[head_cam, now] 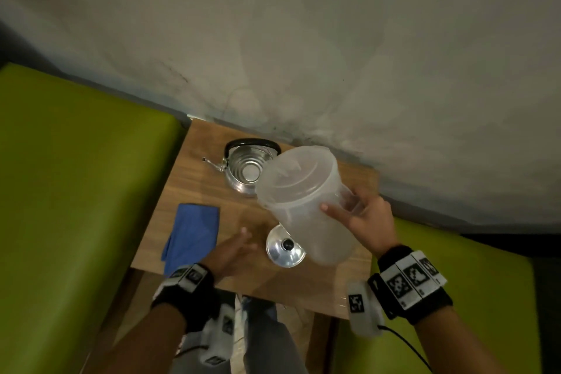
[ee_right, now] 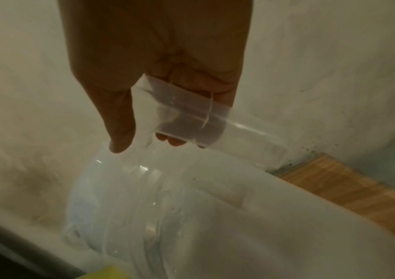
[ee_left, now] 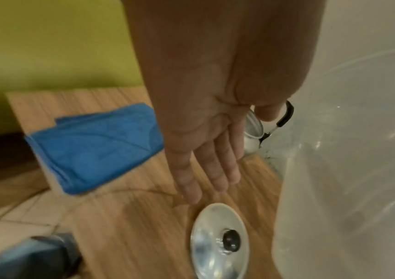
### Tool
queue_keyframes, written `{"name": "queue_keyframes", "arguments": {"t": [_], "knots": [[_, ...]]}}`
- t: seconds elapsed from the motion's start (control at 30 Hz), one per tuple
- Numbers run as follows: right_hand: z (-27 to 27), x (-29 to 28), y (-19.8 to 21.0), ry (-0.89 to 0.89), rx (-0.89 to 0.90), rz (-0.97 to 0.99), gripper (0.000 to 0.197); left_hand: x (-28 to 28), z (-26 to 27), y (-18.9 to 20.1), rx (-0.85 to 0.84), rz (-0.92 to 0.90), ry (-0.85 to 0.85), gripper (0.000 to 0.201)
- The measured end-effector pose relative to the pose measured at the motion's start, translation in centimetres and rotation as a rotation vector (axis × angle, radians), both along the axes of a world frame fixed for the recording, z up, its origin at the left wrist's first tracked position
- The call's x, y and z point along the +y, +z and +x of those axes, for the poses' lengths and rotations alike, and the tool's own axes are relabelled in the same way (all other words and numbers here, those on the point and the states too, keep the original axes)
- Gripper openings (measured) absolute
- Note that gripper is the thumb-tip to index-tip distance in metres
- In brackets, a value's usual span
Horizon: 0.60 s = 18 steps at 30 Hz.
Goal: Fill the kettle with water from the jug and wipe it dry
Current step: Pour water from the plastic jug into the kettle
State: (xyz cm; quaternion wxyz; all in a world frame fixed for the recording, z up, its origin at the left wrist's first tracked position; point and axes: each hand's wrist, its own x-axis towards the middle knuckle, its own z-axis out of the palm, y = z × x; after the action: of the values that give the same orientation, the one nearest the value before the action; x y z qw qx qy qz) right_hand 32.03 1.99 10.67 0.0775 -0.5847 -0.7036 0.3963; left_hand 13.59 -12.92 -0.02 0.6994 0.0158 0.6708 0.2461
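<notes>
A steel kettle (head_cam: 247, 170) with a black handle stands open at the back of the wooden table (head_cam: 303, 279). Its round lid (head_cam: 285, 247) lies near the front, knob up. My right hand (head_cam: 362, 215) grips the handle of a translucent plastic jug (head_cam: 303, 200), lifted and tilted toward the kettle. In the right wrist view my fingers (ee_right: 191, 105) curl round the jug's handle (ee_right: 246, 132). My left hand (head_cam: 235, 252) hovers flat over the table between the folded blue cloth (head_cam: 194, 234) and the lid, holding nothing. The kettle (ee_left: 255, 132) shows partly behind that hand (ee_left: 206, 164).
Green padded benches (head_cam: 69, 191) flank the table on the left and right. A grey plaster wall (head_cam: 334, 55) runs right behind the table's far edge. My legs and a tiled floor (ee_left: 12, 226) lie below the near edge.
</notes>
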Motion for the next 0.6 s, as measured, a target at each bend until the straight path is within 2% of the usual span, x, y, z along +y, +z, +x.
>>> {"name": "queue_keyframes", "arguments": {"t": [0.13, 0.2, 0.3, 0.4, 0.5, 0.6], "knots": [[-2.4, -0.5, 0.1, -0.048, -0.019, -0.011, 0.060, 2.9, 1.3, -1.2, -0.121, 0.047, 0.006, 0.071], [-3.5, -0.6, 0.1, -0.069, -0.027, 0.008, 0.057, 3.7, 1.8, -1.8, -0.200, 0.046, 0.089, 0.068], [-5.0, -0.8, 0.3, -0.079, -0.068, 0.066, 0.056, 4.3, 2.6, -1.9, -0.326, 0.043, 0.217, 0.053], [-6.3, -1.1, 0.4, -0.067, -0.103, 0.110, 0.060, 4.3, 2.4, -3.0, -0.394, 0.069, 0.294, 0.060], [-7.2, -1.3, 0.3, -0.083, -0.116, 0.134, 0.063, 4.4, 1.4, -3.8, -0.447, 0.076, 0.302, 0.071], [-8.1, -1.5, 0.2, -0.087, -0.135, 0.138, 0.063, 4.8, 0.5, -3.6, -0.477, 0.063, 0.310, 0.070]]}}
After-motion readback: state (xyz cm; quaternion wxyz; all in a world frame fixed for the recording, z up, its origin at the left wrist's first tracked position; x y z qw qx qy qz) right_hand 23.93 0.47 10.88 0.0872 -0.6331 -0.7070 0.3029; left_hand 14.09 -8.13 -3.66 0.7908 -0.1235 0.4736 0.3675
